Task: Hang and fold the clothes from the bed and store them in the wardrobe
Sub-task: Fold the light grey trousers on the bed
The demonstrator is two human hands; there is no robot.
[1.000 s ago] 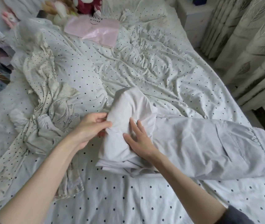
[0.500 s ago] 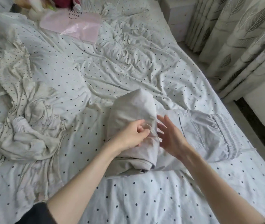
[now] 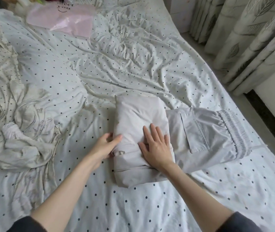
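Light grey trousers (image 3: 198, 136) lie across the polka-dot bed sheet (image 3: 133, 206), their leg end folded into a thick bundle (image 3: 136, 114) over the middle; the elastic waistband and a pocket point right. My left hand (image 3: 105, 145) grips the bundle's left edge, thumb on top and fingers curled under it. My right hand (image 3: 157, 146) presses flat on the bundle's top, fingers straight and spread. A crumpled cream patterned garment (image 3: 21, 131) lies in a heap at the left.
A pink plastic bag (image 3: 61, 19) lies at the head of the bed beside soft toys. Leaf-print curtains (image 3: 250, 39) hang along the right side, past the bed's edge and a strip of floor. A white cabinet (image 3: 178, 12) stands top right.
The fold has been laid further right and flattened. My right hand came down flat on the bundle, and my left hand moved from pinching its top to gripping its left edge.
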